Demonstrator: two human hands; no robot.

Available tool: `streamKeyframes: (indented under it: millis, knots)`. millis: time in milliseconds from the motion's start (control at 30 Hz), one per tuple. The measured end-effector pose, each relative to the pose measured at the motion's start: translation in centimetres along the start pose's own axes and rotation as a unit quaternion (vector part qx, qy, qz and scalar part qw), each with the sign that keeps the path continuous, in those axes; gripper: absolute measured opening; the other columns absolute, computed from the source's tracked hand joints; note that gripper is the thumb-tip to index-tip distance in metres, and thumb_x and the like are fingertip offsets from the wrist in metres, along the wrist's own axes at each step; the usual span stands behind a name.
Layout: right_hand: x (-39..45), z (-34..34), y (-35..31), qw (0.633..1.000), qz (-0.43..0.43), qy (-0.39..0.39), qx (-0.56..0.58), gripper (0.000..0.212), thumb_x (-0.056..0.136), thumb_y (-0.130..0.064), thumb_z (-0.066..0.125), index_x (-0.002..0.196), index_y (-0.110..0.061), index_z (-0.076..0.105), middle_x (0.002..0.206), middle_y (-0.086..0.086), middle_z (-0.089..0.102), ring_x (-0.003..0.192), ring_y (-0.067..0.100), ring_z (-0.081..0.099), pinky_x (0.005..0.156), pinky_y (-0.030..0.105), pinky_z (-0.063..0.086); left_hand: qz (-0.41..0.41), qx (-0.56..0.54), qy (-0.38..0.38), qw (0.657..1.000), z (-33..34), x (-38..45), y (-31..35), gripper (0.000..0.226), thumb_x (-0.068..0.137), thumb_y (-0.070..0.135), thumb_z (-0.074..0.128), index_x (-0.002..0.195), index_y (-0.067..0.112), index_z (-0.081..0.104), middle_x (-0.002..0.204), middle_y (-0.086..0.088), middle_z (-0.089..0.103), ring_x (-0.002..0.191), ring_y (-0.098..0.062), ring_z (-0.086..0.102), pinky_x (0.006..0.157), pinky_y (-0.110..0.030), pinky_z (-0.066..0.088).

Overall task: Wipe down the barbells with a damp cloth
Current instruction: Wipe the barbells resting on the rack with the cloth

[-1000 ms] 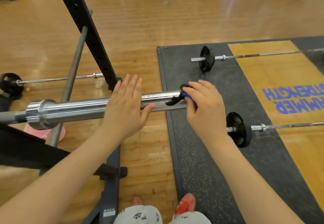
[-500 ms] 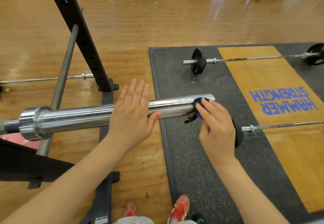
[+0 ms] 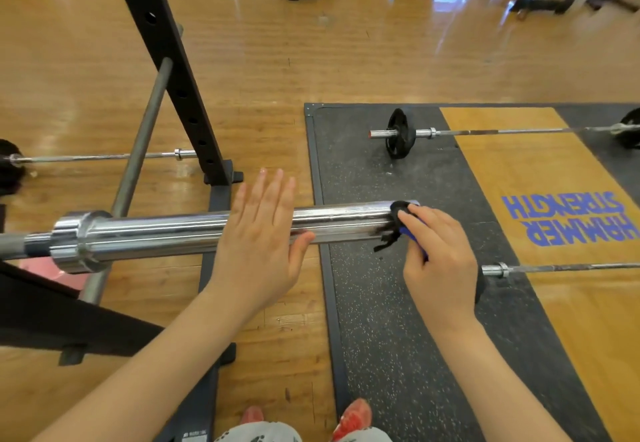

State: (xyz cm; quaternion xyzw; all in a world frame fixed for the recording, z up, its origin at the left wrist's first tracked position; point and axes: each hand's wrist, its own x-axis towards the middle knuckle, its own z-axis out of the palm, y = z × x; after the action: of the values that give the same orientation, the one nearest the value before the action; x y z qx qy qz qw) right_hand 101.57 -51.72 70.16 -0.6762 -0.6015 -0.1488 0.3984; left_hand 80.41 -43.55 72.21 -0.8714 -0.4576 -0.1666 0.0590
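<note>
Two hands work a chrome barbell sleeve (image 3: 173, 234): the left hand (image 3: 258, 234) lies flat, fingers straight, on top; the right hand (image 3: 440, 254) pinches a black-and-blue cloth (image 3: 398, 223) against its end. Beneath the right hand lies speckled black rubber matting (image 3: 381, 337); glossy wooden gym floor (image 3: 277, 61) stretches beyond both.

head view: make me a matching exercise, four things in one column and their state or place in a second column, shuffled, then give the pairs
1. left hand
2. right hand
3. shiny chrome barbell sleeve
4. small black weight plate

A. on a thin bar lying on the dark rubber mat
B. pinching a black and blue cloth at the sleeve's end
C. flat, fingers straight, on the sleeve
D. held up off the floor, level

Pairs: 1-C, 2-B, 3-D, 4-A
</note>
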Motion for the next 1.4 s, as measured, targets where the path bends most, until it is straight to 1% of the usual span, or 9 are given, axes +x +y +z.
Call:
streamKeyframes:
  millis: [167, 267, 433, 533, 600, 833, 967, 1133, 1400]
  knots:
    - [0.8, 1.5, -0.2, 1.0, -0.009, -0.001, -0.006, 0.031, 0.082, 0.007, 0.052, 0.106, 0.001, 0.07, 0.107, 0.015, 0.068, 0.105, 0.034, 0.06, 0.09, 0.048, 0.049, -0.02, 0.024, -0.023, 0.999, -0.7, -3.2, -2.8, 0.068, 0.101, 0.049, 0.013, 0.141, -0.002, 0.034, 0.146, -0.021, 0.039, 0.139, -0.03, 0.025, 0.114, -0.043, 0.015]
    - [-0.7, 1.6, -0.5, 1.0, -0.012, 0.021, -0.005, 0.032, 0.083, 0.005, 0.048, 0.107, 0.003, 0.069, 0.109, 0.017, 0.067, 0.107, 0.033, 0.058, 0.092, 0.047, 0.047, -0.017, 0.038, -0.046, 0.998, -0.9, -4.8, -5.2, 0.067, 0.101, 0.049, 0.01, 0.143, 0.0, 0.031, 0.148, -0.02, 0.037, 0.139, -0.03, 0.024, 0.116, -0.042, 0.013]
    - [0.9, 2.2, -1.4, 0.999, -0.043, 0.003, 0.005, 0.032, 0.088, -0.005, 0.043, 0.105, 0.002, 0.07, 0.107, 0.016, 0.068, 0.104, 0.035, 0.06, 0.094, 0.045, 0.045, -0.133, 0.08, -0.003, 0.988, -2.9, -6.0, -11.3, 0.068, 0.096, 0.046, 0.028, 0.145, -0.002, 0.03, 0.152, -0.02, 0.029, 0.142, -0.033, 0.019, 0.117, -0.035, -0.005]
    - [1.1, 2.7, -2.0, 0.998, -0.055, 0.005, -0.006, 0.033, 0.088, -0.006, 0.042, 0.104, 0.002, 0.07, 0.107, 0.017, 0.068, 0.104, 0.036, 0.061, 0.095, 0.044, 0.044, -0.158, 0.099, -0.021, 0.982, -3.4, -6.4, -13.9, 0.074, 0.099, 0.052, 0.016, 0.141, -0.006, 0.037, 0.147, -0.025, 0.036, 0.139, -0.04, 0.026, 0.115, -0.046, 0.007]
    - [0.0, 2.7, -1.9, 0.999, -0.048, 0.011, -0.008, 0.034, 0.089, -0.005, 0.041, 0.106, 0.002, 0.069, 0.109, 0.017, 0.068, 0.105, 0.035, 0.06, 0.096, 0.043, 0.044, -0.14, 0.095, -0.032, 0.985, -3.1, -6.5, -14.3, 0.078, 0.099, 0.054, 0.01, 0.139, -0.006, 0.04, 0.145, -0.024, 0.039, 0.138, -0.04, 0.03, 0.114, -0.049, 0.014]
    - [0.6, 2.0, -1.8, 0.999, -0.036, 0.033, -0.001, 0.034, 0.091, -0.007, 0.041, 0.107, 0.004, 0.069, 0.109, 0.018, 0.067, 0.109, 0.03, 0.056, 0.097, 0.041, 0.043, -0.114, 0.118, -0.025, 0.986, -3.2, -5.2, -15.3, 0.082, 0.099, 0.055, 0.007, 0.138, -0.01, 0.038, 0.141, -0.029, 0.042, 0.133, -0.043, 0.037, 0.117, -0.037, 0.005]
    - [0.1, 2.5, -1.9, 0.999, -0.042, 0.026, -0.023, 0.034, 0.091, -0.008, 0.04, 0.106, 0.004, 0.069, 0.109, 0.019, 0.067, 0.106, 0.035, 0.059, 0.096, 0.041, 0.043, -0.111, 0.111, -0.037, 0.987, -3.2, -4.4, -15.8, 0.084, 0.098, 0.056, 0.004, 0.139, -0.009, 0.038, 0.144, -0.027, 0.041, 0.135, -0.04, 0.036, 0.112, -0.048, 0.02]
    - [-1.1, 1.8, -1.9, 0.999, -0.021, 0.036, -0.015, 0.034, 0.089, -0.005, 0.042, 0.108, 0.003, 0.068, 0.111, 0.018, 0.067, 0.111, 0.028, 0.054, 0.096, 0.041, 0.044, -0.156, 0.073, 0.021, 0.985, -3.2, -6.6, -14.1, 0.07, 0.095, 0.044, 0.024, 0.142, -0.007, 0.034, 0.15, -0.024, 0.032, 0.142, -0.037, 0.023, 0.115, -0.046, 0.01]
    - [-0.9, 2.1, -1.4, 0.995, -0.074, -0.012, -0.071, 0.035, 0.091, -0.006, 0.042, 0.116, 0.004, 0.063, 0.119, 0.019, 0.063, 0.118, 0.031, 0.048, 0.102, 0.041, 0.037, -0.175, 0.105, 0.022, 0.979, -1.7, -7.1, -13.8, 0.078, 0.098, 0.051, 0.013, 0.14, -0.012, 0.033, 0.15, -0.028, 0.028, 0.14, -0.043, 0.02, 0.115, -0.049, 0.008]
